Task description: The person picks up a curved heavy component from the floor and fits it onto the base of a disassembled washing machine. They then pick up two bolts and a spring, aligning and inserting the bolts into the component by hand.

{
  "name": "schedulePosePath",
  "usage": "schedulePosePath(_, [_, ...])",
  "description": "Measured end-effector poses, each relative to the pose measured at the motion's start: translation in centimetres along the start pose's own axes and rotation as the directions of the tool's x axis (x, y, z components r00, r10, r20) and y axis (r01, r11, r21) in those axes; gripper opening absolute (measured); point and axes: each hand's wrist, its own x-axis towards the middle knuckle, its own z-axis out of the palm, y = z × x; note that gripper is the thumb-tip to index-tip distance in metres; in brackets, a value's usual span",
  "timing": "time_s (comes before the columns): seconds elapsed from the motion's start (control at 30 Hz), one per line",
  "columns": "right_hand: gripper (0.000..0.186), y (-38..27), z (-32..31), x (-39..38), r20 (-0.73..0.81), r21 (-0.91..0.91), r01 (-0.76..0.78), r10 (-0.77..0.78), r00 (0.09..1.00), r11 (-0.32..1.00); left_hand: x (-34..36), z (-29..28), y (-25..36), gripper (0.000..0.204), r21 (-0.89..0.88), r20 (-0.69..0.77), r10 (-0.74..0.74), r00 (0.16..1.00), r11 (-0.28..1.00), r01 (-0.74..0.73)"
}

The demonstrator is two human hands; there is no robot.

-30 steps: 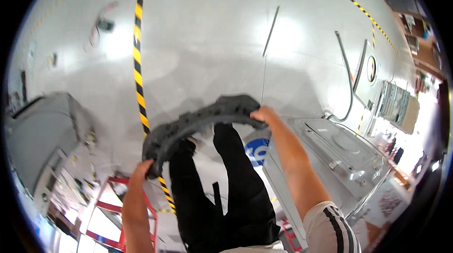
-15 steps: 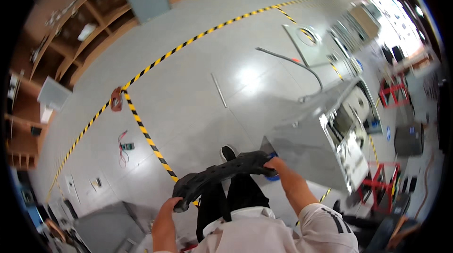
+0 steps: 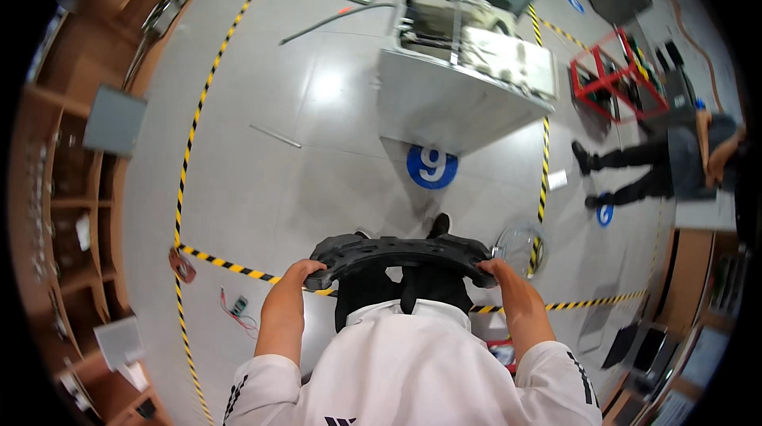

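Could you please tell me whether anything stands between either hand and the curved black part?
Nothing visible does: the left hand grips one end of the curved black part, and the right hand grips the other.

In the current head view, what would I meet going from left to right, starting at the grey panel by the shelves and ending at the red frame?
Grey panel → reddish-brown piece → small green meter → left hand → black curved part → right hand → red frame.
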Motion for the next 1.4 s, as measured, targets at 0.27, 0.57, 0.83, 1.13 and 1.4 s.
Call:
schedulePosePath(0.27, [0.044,12.8,-0.2,-2.5,0.197,0.367,-0.248,0.186,0.963,0.896,-0.2,9.0,9.4,0.022,0.404,-0.077,-0.112,0.991,0.905,0.133])
schedulePosePath(0.57, [0.057,27.1,-5.6,8.6,0.249,0.705,-0.279,0.141,0.958,0.652,-4.0,28.4,22.8,0.028,0.707,-0.241,0.183,0.953,0.706,0.043])
schedulePosePath(0.83, [0.054,39.0,-9.6,16.2,0.164,0.863,-0.241,0.207,0.965,0.444,-9.1,47.6,36.7,0.052,0.951,0.015,0.424,0.905,0.273,-0.144])
schedulePosePath(1.13, [0.057,34.1,-26.8,11.6,0.183,0.905,-0.283,0.311,0.933,0.317,-6.2,60.4,54.0,0.048,0.959,0.159,0.285,0.945,0.181,-0.216])
schedulePosePath(1.4, [0.045,30.9,-41.9,15.8,-0.007,0.894,-0.147,0.341,0.94,0.424,-6.8,64.5,67.7,0.049,0.963,0.25,0.413,0.876,-0.015,-0.268])
